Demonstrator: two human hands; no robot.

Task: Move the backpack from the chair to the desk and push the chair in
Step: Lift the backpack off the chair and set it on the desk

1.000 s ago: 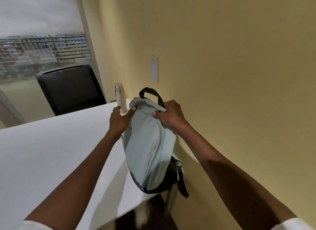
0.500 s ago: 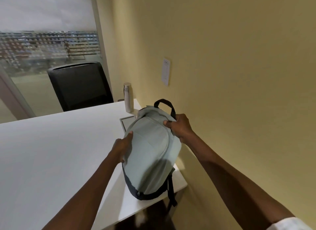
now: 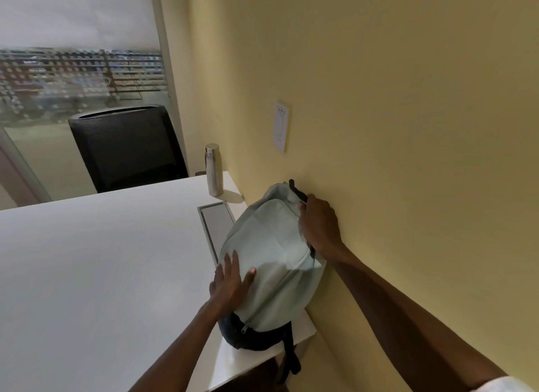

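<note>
The pale green backpack (image 3: 271,263) with a dark base stands on the right end of the white desk (image 3: 102,275), leaning against the yellow wall. My right hand (image 3: 319,225) grips its top by the black carry handle. My left hand (image 3: 230,283) lies flat, fingers spread, on the bag's left side. A black strap hangs over the desk's near edge. The chair the bag came from is out of view.
A steel bottle (image 3: 213,170) stands at the desk's far right corner. A grey cable hatch (image 3: 215,225) is set in the desk just left of the bag. A black mesh chair (image 3: 128,146) sits behind the far edge. A white wall plate (image 3: 281,126) is above.
The backpack has moved right and tipped back against the wall. My left hand slid down its side and flattened out. My right hand stayed on the top.
</note>
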